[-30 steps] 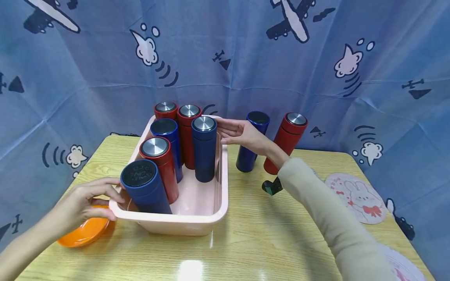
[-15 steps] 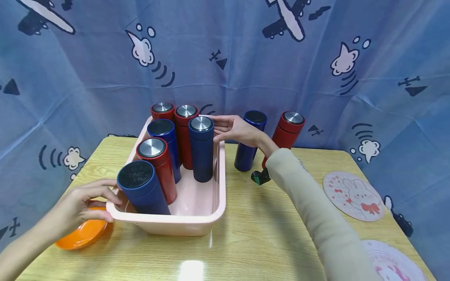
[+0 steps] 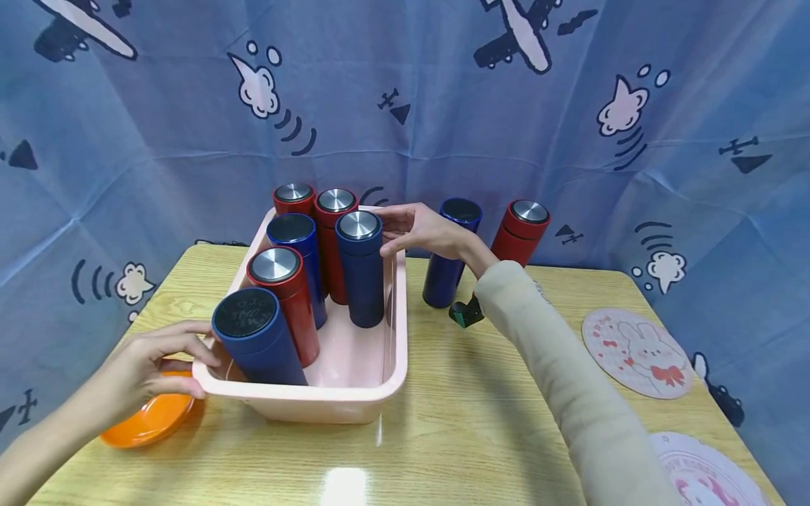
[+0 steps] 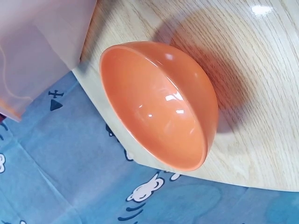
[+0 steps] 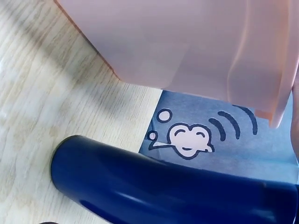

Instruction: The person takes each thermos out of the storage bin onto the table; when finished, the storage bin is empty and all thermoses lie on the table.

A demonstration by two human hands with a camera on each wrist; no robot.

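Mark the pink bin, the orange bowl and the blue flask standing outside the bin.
pink bin (image 3: 316, 404), head view, near wall.
orange bowl (image 4: 154, 112), left wrist view, inner surface.
blue flask outside the bin (image 3: 443, 281), head view, lower body.

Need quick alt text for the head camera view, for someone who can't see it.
Two hands hold a pink tub of six upright red and blue flasks on a wooden table: left hand at its near-left corner, right hand at its far-right rim. Two more flasks stand outside, right of it.

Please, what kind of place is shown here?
Probably a staged recording setup, not a real kitchen: a wooden table hemmed in by a blue cartoon-print cloth, with flasks standing in a pink bin.
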